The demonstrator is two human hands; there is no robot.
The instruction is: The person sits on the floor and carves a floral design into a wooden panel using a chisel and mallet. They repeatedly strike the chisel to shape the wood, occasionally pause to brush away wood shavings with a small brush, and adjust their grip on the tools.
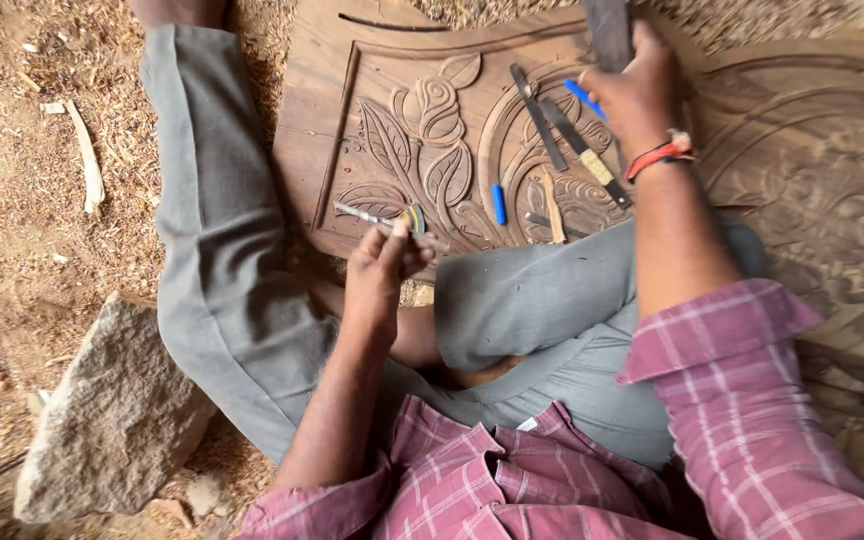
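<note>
- Head view looks down at you sitting on the ground, legs in grey trousers stretched beside a carved panel.
- Your left hand is closed around a chisel, its metal shaft pointing left across the panel's lower edge, right by the leaf carving.
- Your right hand is raised over the panel, fingers clamped on a dark mallet; only its lower part shows, the rest runs out of frame.
- Done so far, as far as it shows: the rose, leaves and curved borders on the left stand out in clear relief, and the ornament on the right is cut deep as well.
- Left to do, by my judgement: the flat margin along the panel's left and top edges is plain, and you are working the lower left corner, so detail there looks unfinished.
- Spare tools lie on the carving between your hands: several chisels, two with blue handles.
- A rough stone sits on the sawdust by your left leg, well apart from the work.
</note>
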